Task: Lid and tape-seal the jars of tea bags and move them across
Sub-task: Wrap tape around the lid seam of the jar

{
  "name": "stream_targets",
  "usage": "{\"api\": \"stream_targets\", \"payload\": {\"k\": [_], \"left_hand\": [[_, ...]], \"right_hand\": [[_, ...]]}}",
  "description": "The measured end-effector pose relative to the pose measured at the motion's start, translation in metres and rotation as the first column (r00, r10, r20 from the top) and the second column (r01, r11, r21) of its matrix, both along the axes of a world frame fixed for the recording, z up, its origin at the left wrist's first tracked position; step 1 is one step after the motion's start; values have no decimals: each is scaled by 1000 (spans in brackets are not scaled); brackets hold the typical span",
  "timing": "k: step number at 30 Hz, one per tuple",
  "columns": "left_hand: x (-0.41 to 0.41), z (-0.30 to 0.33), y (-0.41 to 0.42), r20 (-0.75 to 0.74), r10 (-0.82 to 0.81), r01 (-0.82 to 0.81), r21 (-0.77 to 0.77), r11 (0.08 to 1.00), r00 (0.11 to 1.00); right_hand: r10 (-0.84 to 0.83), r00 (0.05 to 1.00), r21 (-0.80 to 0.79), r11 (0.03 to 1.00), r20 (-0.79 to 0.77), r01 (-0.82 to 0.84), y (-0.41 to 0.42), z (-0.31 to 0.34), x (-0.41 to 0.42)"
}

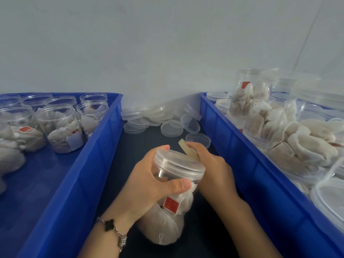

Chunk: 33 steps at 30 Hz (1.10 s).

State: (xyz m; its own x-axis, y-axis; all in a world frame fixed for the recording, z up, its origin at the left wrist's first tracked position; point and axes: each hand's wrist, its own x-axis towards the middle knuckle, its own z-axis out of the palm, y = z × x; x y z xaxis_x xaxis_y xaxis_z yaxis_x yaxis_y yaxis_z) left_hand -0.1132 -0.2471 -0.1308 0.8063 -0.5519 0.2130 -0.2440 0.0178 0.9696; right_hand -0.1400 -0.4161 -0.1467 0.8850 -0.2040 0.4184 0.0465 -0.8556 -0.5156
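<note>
A clear plastic jar packed with white tea bags and a red tag is tilted over the dark table between two crates. A clear lid sits on its mouth. My left hand grips the jar just under the lid, thumb across the front. My right hand holds a yellowish roll of tape against the far right rim of the lid.
A blue crate on the left holds several open jars of tea bags. A blue crate on the right holds several lidded jars. Loose clear lids lie piled on the table between the crates, by the wall.
</note>
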Motion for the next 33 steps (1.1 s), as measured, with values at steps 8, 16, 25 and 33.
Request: {"api": "stream_targets", "payload": {"k": [8, 16, 25, 33], "left_hand": [[6, -4, 3, 64, 377, -382, 94, 920, 924], [-3, 2, -4, 185, 378, -400, 102, 911, 907], [4, -5, -2, 156, 509, -519, 35, 854, 847], [7, -5, 2, 146, 540, -548, 14, 836, 829]], "right_hand": [[83, 996, 240, 968, -45, -69, 6, 6, 2], [260, 966, 379, 894, -6, -238, 4, 7, -1], [153, 988, 211, 967, -28, -144, 6, 21, -11], [200, 980, 285, 940, -6, -190, 2, 18, -12]]}}
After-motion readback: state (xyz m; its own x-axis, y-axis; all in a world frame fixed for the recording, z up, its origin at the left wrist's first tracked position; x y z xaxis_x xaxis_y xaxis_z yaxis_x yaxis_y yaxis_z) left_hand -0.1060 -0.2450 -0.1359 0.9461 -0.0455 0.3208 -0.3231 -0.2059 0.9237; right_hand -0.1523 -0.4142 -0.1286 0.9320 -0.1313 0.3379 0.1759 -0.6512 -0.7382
